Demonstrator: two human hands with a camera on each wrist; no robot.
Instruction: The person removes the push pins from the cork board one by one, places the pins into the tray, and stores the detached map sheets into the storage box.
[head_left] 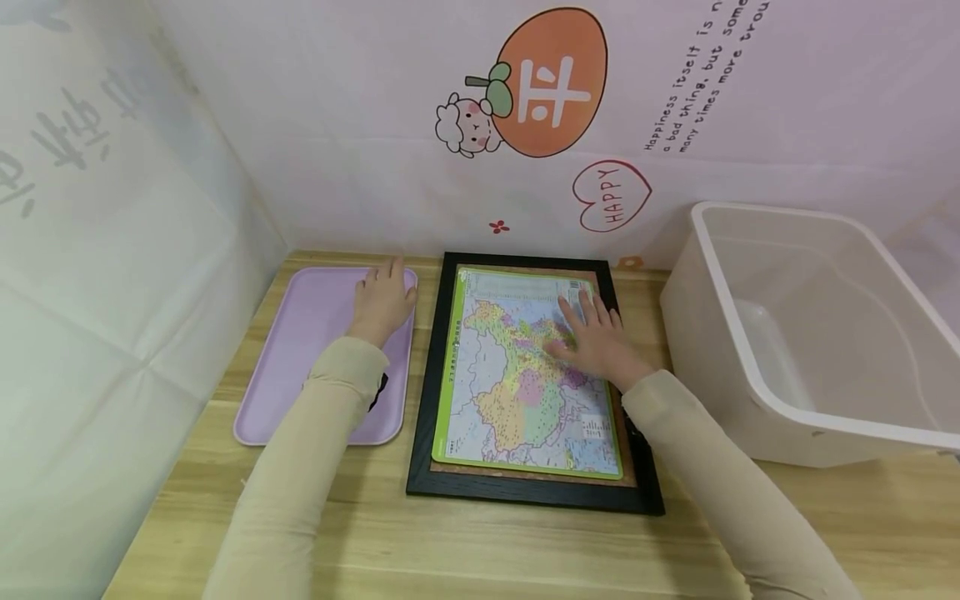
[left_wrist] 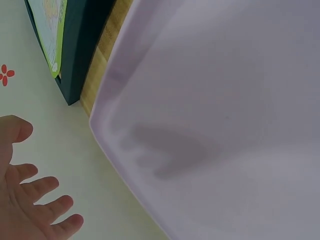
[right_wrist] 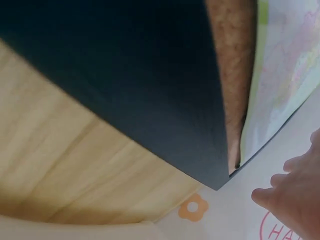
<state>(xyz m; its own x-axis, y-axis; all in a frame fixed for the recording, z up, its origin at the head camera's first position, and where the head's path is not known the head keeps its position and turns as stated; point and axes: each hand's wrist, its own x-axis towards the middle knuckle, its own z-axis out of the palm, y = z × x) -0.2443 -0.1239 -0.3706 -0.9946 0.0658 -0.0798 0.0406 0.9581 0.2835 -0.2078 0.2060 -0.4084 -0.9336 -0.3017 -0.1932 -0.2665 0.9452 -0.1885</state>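
A map sheet [head_left: 525, 375] with a green border lies inside a black frame [head_left: 532, 493] whose cork-brown backing [right_wrist: 232, 100] shows along the edges. Over the map's right part is my right hand [head_left: 596, 337], fingers spread, holding nothing; whether it touches the sheet I cannot tell. My left hand [head_left: 384, 304] is above the far right part of a lilac tray [head_left: 300, 367], also holding nothing. In the left wrist view the left hand [left_wrist: 32, 200] has its fingers apart, and its shadow falls on the tray. A black strip [head_left: 378, 392] shows beside the left sleeve.
At the right stands a deep white bin [head_left: 720, 358], close to the frame's right side. A printed cloth wall [head_left: 360, 192] rises behind the wooden table [head_left: 450, 550], and another white cloth [head_left: 135, 358] closes off the left.
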